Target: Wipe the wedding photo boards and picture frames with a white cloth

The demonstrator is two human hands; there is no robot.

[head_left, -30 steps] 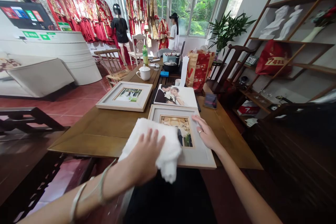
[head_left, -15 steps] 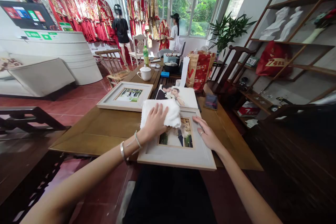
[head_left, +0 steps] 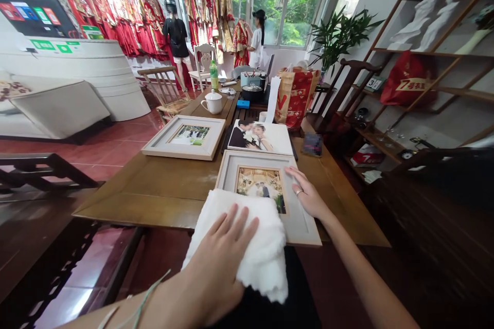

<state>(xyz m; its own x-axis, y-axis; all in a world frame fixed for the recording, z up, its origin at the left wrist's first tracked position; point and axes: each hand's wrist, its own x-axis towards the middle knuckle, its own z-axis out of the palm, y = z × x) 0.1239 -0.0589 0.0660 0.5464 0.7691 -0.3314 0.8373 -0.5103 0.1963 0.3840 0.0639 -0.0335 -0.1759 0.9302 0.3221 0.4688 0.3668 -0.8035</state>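
My left hand (head_left: 222, 247) holds a white towel (head_left: 266, 247) under its stretched fingers. The towel covers the lower left of a framed photo and hangs over the near edge. That picture frame (head_left: 301, 221) has a pale wood rim, a grey-white mat and a couple's picture in the middle. On the frame's right side my right hand (head_left: 306, 193) lies flat with its fingers extended, a ring on one of them. Behind it lies an unframed couple's photo print (head_left: 278, 139). To the left, a second framed photo (head_left: 154, 149) rests on the wooden table (head_left: 146, 190).
Farther back are a white lidded mug (head_left: 213, 103), a green bottle (head_left: 214, 76), a black pot (head_left: 252, 93), a blue box (head_left: 243, 104) and a red-and-brown paper bag (head_left: 297, 95). Two people stand near red garments (head_left: 116, 20). Shelves (head_left: 443, 51) line the right.
My left hand has drawn the towel from the frame's upper left down toward me, past its near edge. More of the couple's picture shows. My right hand stays on the frame's right side.
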